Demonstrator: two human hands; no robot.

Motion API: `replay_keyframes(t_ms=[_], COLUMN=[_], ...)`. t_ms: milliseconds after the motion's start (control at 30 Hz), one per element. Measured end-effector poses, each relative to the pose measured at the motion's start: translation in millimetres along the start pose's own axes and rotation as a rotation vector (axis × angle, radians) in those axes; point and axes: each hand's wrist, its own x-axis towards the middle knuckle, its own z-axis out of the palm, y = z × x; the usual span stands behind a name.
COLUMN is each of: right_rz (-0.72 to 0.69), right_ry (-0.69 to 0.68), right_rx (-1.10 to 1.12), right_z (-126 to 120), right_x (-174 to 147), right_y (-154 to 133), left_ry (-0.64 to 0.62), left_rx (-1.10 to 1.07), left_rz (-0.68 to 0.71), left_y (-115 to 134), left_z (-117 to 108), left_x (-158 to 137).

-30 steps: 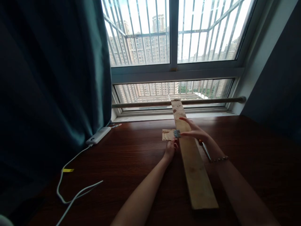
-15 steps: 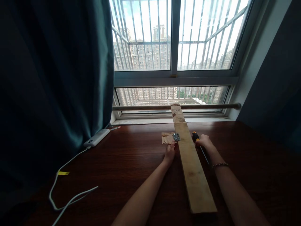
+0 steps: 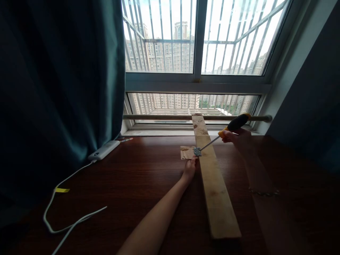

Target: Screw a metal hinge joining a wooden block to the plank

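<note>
A long wooden board runs away from me across the table. A small metal hinge lies at its left edge, beside a short flat wood piece. My left hand is at the hinge's near edge, its fingers drawn together and touching it; the grip is partly hidden. My right hand is closed round a screwdriver with a black and yellow handle. The screwdriver slants down to the left, its tip at the hinge's right side.
The dark red table reaches to the window. A white power strip lies by the blue curtain, with a white cable trailing left. A horizontal rail crosses in front of the window.
My right hand has lifted the screwdriver from beside the board, turned it and brought its tip to the hinge. My left hand stays at the hinge. The view has shifted slightly.
</note>
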Motion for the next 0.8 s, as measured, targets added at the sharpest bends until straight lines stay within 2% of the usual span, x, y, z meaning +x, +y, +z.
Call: replay_keyframes(t_ms=[133,500,700,800], right_rz=[-0.046,-0.136,-0.280,-0.314], right_ry=[-0.064,-0.127,-0.204,-0.177], right_rx=[-0.147,-0.234,-0.306,-0.354], right_z=[10,20,19,19], right_x=[-5,-8,-12,-16], right_y=[4,13,9,2], left_ry=[-0.074,-0.062,-0.051,-0.053], left_rx=[-0.001,0.043,0.039,0.045], left_rz=[0.012,0.019,0.022,0.027], left_y=[-3,-4,-1,0], left_z=[0,-1,0,0], left_x=[2,2,0,0])
